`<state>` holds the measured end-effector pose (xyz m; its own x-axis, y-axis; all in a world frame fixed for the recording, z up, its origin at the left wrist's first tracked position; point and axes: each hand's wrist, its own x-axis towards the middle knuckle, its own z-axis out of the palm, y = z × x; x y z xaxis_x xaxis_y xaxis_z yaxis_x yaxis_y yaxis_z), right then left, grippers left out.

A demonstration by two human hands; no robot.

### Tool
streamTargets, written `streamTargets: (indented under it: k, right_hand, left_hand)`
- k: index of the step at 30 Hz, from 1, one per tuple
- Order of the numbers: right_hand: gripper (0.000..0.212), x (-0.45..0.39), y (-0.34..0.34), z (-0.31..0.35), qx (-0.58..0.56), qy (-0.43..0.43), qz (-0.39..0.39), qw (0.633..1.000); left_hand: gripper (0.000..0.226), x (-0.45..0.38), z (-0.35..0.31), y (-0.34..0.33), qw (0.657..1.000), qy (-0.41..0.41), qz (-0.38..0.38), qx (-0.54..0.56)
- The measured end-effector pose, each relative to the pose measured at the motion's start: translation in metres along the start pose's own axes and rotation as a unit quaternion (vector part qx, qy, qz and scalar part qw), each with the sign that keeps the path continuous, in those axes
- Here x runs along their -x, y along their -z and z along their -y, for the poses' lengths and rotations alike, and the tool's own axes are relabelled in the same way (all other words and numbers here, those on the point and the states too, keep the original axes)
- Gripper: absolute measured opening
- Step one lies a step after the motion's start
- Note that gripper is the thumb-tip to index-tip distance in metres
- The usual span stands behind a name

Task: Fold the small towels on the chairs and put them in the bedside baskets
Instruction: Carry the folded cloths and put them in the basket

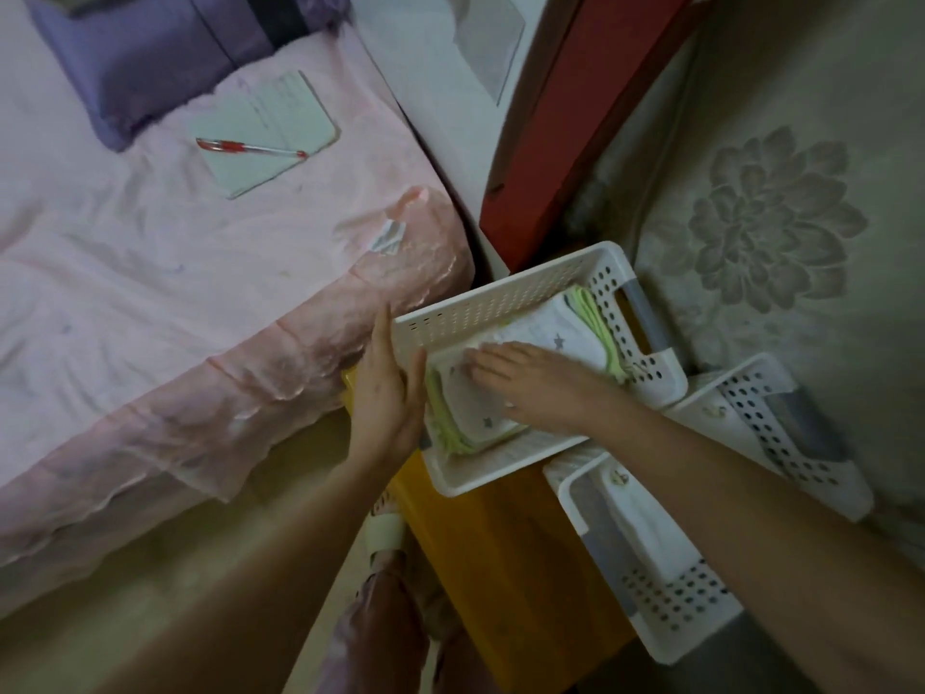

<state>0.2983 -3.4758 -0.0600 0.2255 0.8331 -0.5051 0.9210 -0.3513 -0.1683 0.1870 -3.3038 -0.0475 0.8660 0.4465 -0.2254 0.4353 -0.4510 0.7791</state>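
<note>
The bed (150, 303) with its pink cover took up the whole left side, from about 7 o'clock up to 11, and a purple pillow (145, 57) sat up near 11 o'clock. Over on the right, from 1 to 4 o'clock, there was a grey surface with a big flower pattern (771, 217), and a dark red panel (575, 117) ran up toward 12 o'clock between that and the bed. Dead centre was a white perforated basket (500, 298) sitting on a yellow-orange stand (505, 553), right against the bed's corner. A second white basket (665, 608) sat at roughly 5 o'clock with a folded white towel (645, 533) in it, and a third basket (796, 428) was just beside it at 4 o'clock. Inside the centre basket was a stack of folded small towels (565, 328), white with little stars on top and green edges showing underneath. The right hand (530, 383) lay flat on that stack, fingers straight and pressing down, not gripping anything. The left hand (390, 383) was flat too, palm against the basket's left wall at about 9 o'clock from the stack, fingers straight. Up on the bed around 10 o'clock lay a pale notebook (270, 132) with a red pen (250, 148) resting across it.
</note>
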Motion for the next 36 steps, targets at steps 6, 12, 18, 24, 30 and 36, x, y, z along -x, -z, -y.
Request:
streamTargets:
  k: [6,12,18,24,30,36]
  right_hand:
    - [0.098,-0.037,-0.032,0.002,-0.014,-0.007,0.028,0.999]
    - [0.102,-0.039,-0.028,0.002,-0.052,-0.021,-0.002,0.998]
    - [0.094,-0.055,-0.036,0.021,-0.019,-0.01,-0.01,1.0]
    - [0.09,-0.044,-0.02,0.01,-0.066,-0.009,0.007,0.998]
    - [0.079,0.019,-0.002,-0.025,-0.023,-0.23,0.003,0.973]
    - [0.085,0.008,-0.032,-0.041,-0.1,-0.302,0.002,0.948]
  left_hand:
    - [0.054,-0.004,0.004,-0.01,0.993,0.018,-0.022,0.118]
    - [0.049,-0.007,0.007,-0.012,0.995,0.017,-0.034,0.093]
    - [0.046,-0.007,0.009,-0.016,0.996,0.024,-0.062,0.052]
    - [0.055,-0.014,0.004,-0.008,0.984,-0.021,-0.087,-0.154]
    - [0.051,-0.056,-0.041,-0.029,0.919,-0.232,0.048,-0.316]
    - [0.046,-0.076,-0.049,-0.055,0.903,-0.238,0.032,-0.356]
